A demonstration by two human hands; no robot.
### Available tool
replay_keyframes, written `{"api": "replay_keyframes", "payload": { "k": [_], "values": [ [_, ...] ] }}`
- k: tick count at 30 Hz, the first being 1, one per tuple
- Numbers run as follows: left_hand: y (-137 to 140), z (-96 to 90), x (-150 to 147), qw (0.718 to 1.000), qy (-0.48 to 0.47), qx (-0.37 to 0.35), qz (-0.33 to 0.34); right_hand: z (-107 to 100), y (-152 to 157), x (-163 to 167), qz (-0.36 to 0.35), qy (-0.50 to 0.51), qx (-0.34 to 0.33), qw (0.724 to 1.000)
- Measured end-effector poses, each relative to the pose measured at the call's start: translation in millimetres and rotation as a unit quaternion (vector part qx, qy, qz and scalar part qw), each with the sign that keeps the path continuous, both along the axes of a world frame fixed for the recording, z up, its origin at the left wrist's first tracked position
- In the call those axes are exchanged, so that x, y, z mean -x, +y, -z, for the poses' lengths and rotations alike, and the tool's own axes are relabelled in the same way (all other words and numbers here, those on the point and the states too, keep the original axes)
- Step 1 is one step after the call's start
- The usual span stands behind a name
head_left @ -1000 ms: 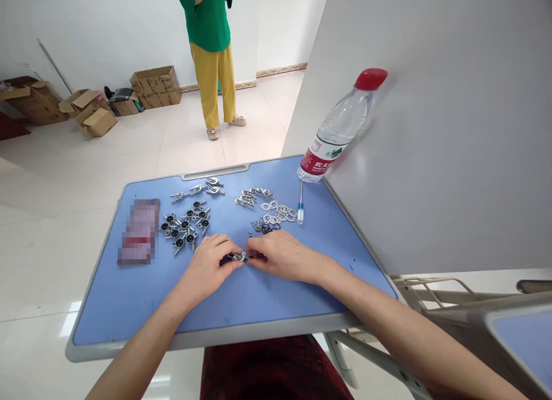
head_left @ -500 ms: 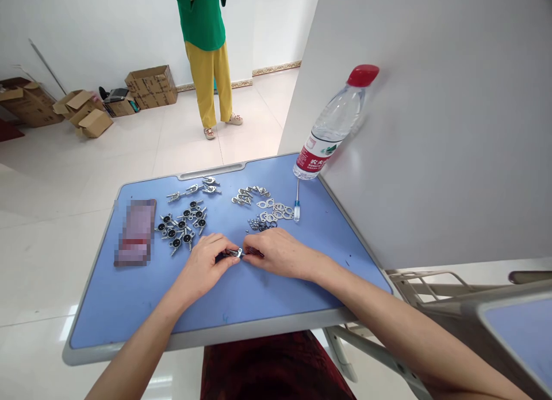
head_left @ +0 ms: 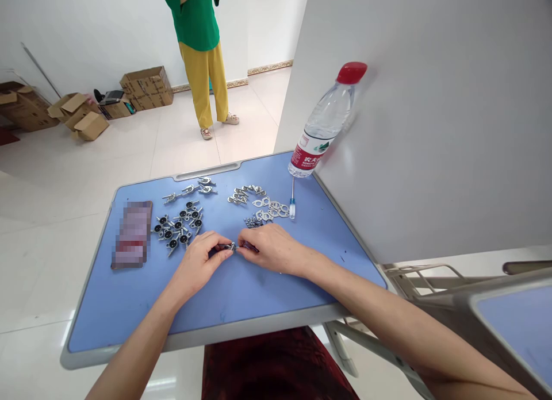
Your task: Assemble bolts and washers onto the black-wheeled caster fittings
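Over the blue tabletop [head_left: 241, 296], my left hand [head_left: 202, 259] pinches a small metal fitting [head_left: 232, 246], most of it hidden by the fingers. My right hand [head_left: 269, 247] is closed at the fitting's right end, thumb and finger together; what it grips there is too small to make out. Left of my hands lie several metal fittings with round black centres [head_left: 179, 225]. Behind them are several fork-shaped metal pieces [head_left: 190, 189]. Small bent metal pieces [head_left: 241, 196], flat ring-like plates [head_left: 272, 210] and a cluster of tiny screws or balls [head_left: 252, 221] lie beyond my right hand.
A small screwdriver [head_left: 292, 207] lies near a tall water bottle [head_left: 321, 124] with a red cap, beside a grey panel [head_left: 409, 130]. At the left is a blurred-out flat object [head_left: 131, 236]. A person in green and yellow [head_left: 200, 61] stands beyond the table; cardboard boxes [head_left: 149, 89] line the wall.
The whole view has shifted slightly. The fitting between my fingers has turned a little, its flat face showing less. Both hands keep their pinch close together.
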State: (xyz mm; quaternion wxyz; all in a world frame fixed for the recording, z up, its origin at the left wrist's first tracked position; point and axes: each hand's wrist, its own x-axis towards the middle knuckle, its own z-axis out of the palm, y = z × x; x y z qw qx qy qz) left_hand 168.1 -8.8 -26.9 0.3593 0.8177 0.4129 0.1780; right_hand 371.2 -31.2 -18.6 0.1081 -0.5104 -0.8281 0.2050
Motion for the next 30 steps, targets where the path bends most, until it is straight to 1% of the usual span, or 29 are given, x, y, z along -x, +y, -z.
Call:
{"api": "replay_keyframes", "payload": {
  "k": [4, 9, 12, 14, 16, 18, 20, 21, 22, 27, 30],
  "values": [
    [0.5, 0.2, -0.8, 1.0, 0.007, -0.008, 0.003, 3.8, -0.5, 0.7, -0.005, -0.006, -0.005, 1.0],
    [-0.1, -0.6, -2.7, 0.997, 0.041, -0.058, 0.028, 8.3, -1.1, 3.1, -0.014, -0.027, -0.007, 1.0],
    [-0.5, -0.8, -3.7, 0.996, 0.048, -0.063, 0.033, 5.3, 0.3, 0.3, -0.012, -0.004, 0.025, 1.0],
    [-1.0, -0.9, -3.8, 0.997, 0.045, -0.058, 0.031, 1.2, 2.2, -4.4, 0.002, 0.061, 0.065, 0.996],
    [-1.6, -0.7, -3.6, 0.998, 0.04, -0.051, 0.028, -2.7, 4.1, -10.0, 0.04, 0.165, 0.088, 0.981],
    [-2.1, -0.3, -3.4, 0.998, 0.033, -0.044, 0.022, -5.2, 5.2, -14.4, 0.074, 0.275, 0.111, 0.952],
    [-2.2, 0.1, -3.4, 0.999, 0.027, -0.034, 0.015, -5.8, 5.0, -16.3, 0.083, 0.36, 0.127, 0.92],
    [-2.3, 0.3, -3.6, 0.999, 0.024, -0.03, 0.011, -5.5, 4.5, -16.3, 0.08, 0.386, 0.126, 0.91],
    [-2.3, 0.2, -3.8, 0.999, 0.022, -0.027, 0.008, -4.9, 3.9, -15.8, 0.074, 0.401, 0.117, 0.906],
    [-2.8, -1.8, -5.0, 1.0, 0.022, -0.017, -0.004, -1.4, 0.4, -11.6, 0.043, 0.404, 0.021, 0.914],
    [-3.1, -3.2, -5.3, 1.0, 0.025, -0.011, -0.005, -0.7, -1.4, -9.7, 0.022, 0.414, -0.005, 0.91]
  ]
}}
